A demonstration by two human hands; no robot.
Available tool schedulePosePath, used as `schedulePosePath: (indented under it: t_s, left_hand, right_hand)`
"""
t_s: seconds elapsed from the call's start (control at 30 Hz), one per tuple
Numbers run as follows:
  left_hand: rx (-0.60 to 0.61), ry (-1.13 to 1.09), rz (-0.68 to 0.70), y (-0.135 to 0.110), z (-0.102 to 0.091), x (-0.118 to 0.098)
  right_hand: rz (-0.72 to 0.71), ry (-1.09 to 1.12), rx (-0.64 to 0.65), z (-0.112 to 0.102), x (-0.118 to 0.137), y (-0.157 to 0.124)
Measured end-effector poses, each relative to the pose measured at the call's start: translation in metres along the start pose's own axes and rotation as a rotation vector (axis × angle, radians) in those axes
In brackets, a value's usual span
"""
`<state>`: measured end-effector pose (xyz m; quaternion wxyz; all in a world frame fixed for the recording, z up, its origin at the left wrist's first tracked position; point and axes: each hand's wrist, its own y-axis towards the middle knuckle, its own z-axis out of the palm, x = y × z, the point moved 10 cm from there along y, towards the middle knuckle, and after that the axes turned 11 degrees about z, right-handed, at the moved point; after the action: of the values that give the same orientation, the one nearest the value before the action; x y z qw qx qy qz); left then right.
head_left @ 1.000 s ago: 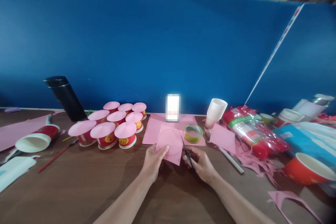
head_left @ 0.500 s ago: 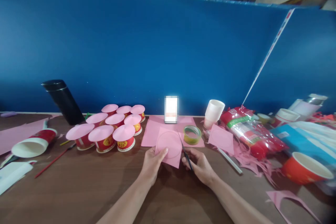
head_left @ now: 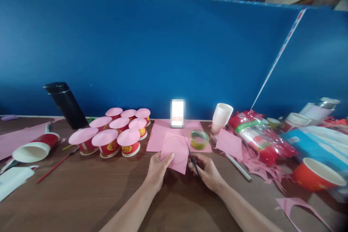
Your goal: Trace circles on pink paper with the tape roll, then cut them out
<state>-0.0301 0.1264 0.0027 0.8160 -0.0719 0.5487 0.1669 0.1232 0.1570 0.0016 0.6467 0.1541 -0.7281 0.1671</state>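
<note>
Left hand [head_left: 157, 168]: fingers closed in a pinch on the near-left corner of a pink paper square [head_left: 176, 150], thumb on top. A drawn circle fills most of the square. The square is held low over the wooden table [head_left: 81, 195], straight ahead of the person. Its far edge overlaps larger pink sheets [head_left: 157, 134] that lie flat.

Right hand [head_left: 208, 170]: curled round the handles of dark scissors [head_left: 191, 156]. The blades point away and slightly left, along the right edge of the square. They look nearly together; cannot tell whether they bite the paper.

Surroundings: roll of tape [head_left: 199, 139] just beyond the scissor tip, on the pink sheets. Left of the sheets is a cluster of red paper cups [head_left: 108, 136], each topped with a pink disc. Black flask [head_left: 66, 105] behind them, leaning. To the right: stack of white cups [head_left: 222, 116], bagged red cups [head_left: 258, 134], pink offcuts [head_left: 258, 165], red bowl [head_left: 317, 174]
</note>
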Motion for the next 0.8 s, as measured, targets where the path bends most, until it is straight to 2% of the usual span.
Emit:
schedulePosePath:
  t_s: [0.8]
  left_hand:
    - [-0.021, 0.015, 0.019, 0.0017, -0.0023, -0.0016]
  right_hand:
    - [-0.016, 0.013, 0.007, -0.0001, 0.0056, -0.0015]
